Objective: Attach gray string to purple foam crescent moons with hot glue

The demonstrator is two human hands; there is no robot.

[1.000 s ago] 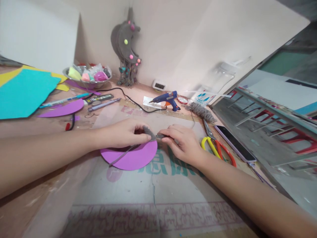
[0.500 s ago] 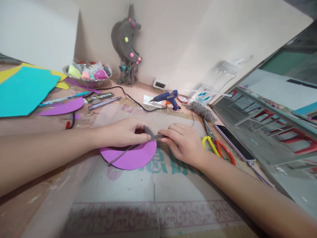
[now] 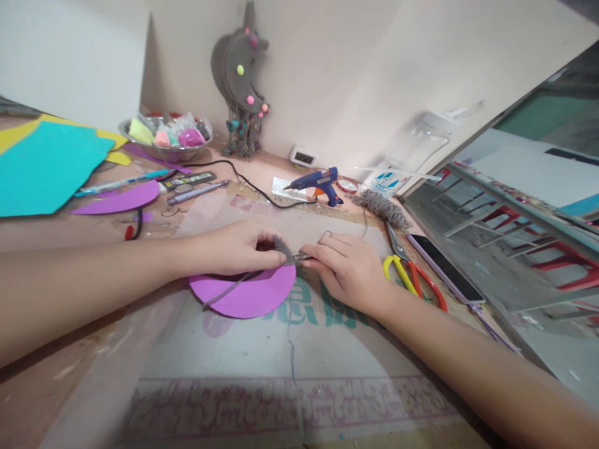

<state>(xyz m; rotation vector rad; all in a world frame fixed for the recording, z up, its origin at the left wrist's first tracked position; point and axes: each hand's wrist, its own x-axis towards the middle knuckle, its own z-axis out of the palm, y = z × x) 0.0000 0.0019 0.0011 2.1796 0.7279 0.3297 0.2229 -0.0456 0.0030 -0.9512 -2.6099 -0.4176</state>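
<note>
Grey cord (image 3: pixel 229 290): its loose tail slants across the purple foam half-disc (image 3: pixel 253 298), from the 8 o'clock rim up to the 1 o'clock corner, where both hands meet on it.
Left hand (image 3: pixel 234 249): curled narrow, thumb and forefinger pinched on a fuzzy grey tuft of the cord at the top edge. Best, I judge, to press the foam flat here so it cannot slide.
Purple foam half-disc: flat on the plastic sheet (image 3: pixel 290 349) mid-counter (image 3: pixel 70 234), straight edge under the left hand.
Right hand (image 3: pixel 350 268): fingertips pinched on the cord's end, touching the left fingertips. A short, taut grip close to the edge looks wisest.
Scissors (image 3: pixel 412 280): at 3 o'clock, just beside the right hand; mind the wrist.
</note>
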